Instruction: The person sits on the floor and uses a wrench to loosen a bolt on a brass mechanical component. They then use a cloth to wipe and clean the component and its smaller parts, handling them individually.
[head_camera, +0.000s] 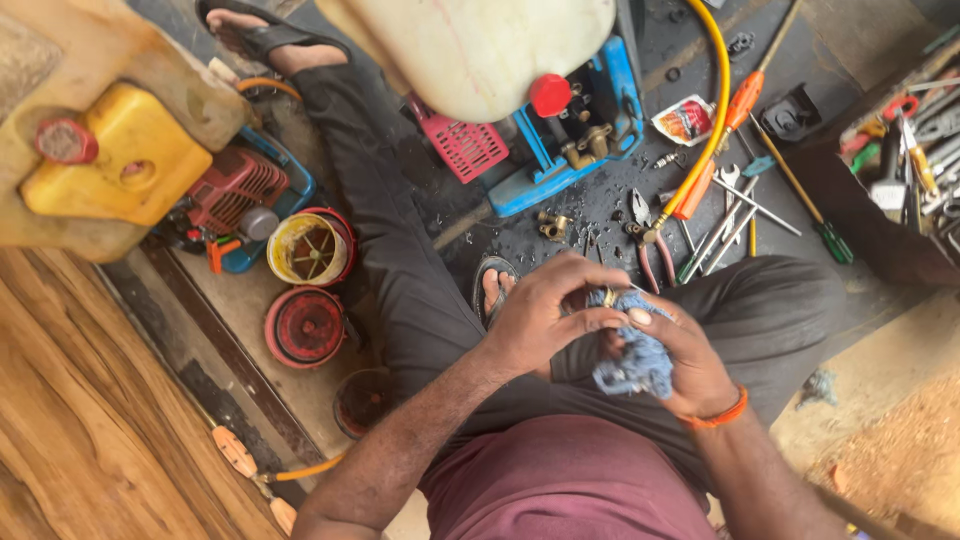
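The left hand (545, 315) and right hand (680, 365) both close their grip on a blue rag (635, 355). Whatever small part the rag wraps is hidden. Pliers (648, 240) lie on the floor at twelve o'clock.

A crumpled blue-grey rag (634, 358) is sitting bunched up above the person's lap, frayed and soft, its folds hanging loosely downward. A small metal part (608, 297) is peeking out at the rag's upper edge, brassy in tone, mostly buried in the cloth, so its shape is staying hard to make out.
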